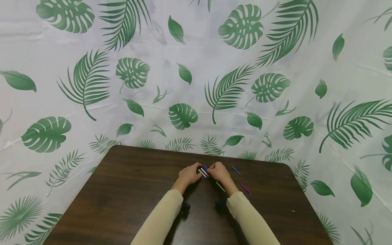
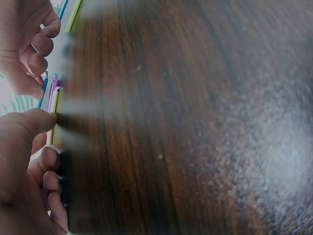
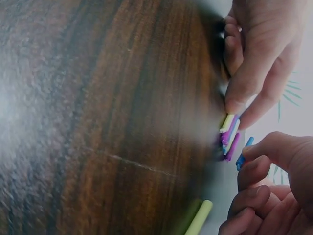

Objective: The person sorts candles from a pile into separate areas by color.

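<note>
Head view: below centre, we see the left hand (image 1: 189, 174) pinching a bundle (image 1: 202, 172) of slim yellow, blue and purple sticks, the right hand (image 1: 219, 172) one blue stick (image 3: 245, 154); rightward lie three loose sticks (image 1: 245, 189), one per colour.

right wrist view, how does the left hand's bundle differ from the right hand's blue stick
The bundle has several pieces; the blue stick is single. The bundle mixes yellow, purple and blue; the blue stick is one colour. The left hand grips the bundle; the right hand pinches the blue stick. Both slant similarly.
</note>
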A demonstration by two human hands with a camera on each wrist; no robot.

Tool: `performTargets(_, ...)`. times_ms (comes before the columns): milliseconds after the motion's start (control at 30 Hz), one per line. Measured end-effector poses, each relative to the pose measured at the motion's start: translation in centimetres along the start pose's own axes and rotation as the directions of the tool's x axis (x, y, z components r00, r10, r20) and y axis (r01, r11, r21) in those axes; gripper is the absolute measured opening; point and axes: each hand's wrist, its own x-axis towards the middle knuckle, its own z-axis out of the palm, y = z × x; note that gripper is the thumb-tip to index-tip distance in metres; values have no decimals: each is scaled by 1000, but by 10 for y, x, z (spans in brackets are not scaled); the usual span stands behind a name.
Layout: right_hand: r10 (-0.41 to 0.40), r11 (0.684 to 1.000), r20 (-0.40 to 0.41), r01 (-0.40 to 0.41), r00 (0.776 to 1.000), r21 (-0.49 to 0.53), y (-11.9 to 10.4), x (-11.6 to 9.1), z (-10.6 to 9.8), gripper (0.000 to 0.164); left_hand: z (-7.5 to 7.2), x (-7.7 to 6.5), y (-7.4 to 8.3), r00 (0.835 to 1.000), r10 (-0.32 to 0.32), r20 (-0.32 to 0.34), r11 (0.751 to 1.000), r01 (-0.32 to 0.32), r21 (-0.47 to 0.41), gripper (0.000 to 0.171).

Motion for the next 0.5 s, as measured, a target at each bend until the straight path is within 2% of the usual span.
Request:
performTargets(100, 20, 1000, -21, -19, 1000, 8, -15, -19, -9, 19, 2, 1, -1, 1000, 0, -2, 1000, 0, -11, 49)
performTargets(167, 23, 1000, -33, -24, 999, -7, -18, -24, -11, 19, 2, 0, 0, 1000, 2, -5, 1000, -2, -20, 48)
performTargets(333, 28, 999, -39, -29, 999, -28, -17, -28, -12, 20, -11, -12, 9, 1000, 4, -3, 999, -5, -47, 46)
performTargets(500, 27, 999, -55, -29, 998, -33, -12, -30, -16, 17, -6, -7, 4, 1000, 13, 3, 1000, -13, -25, 48)
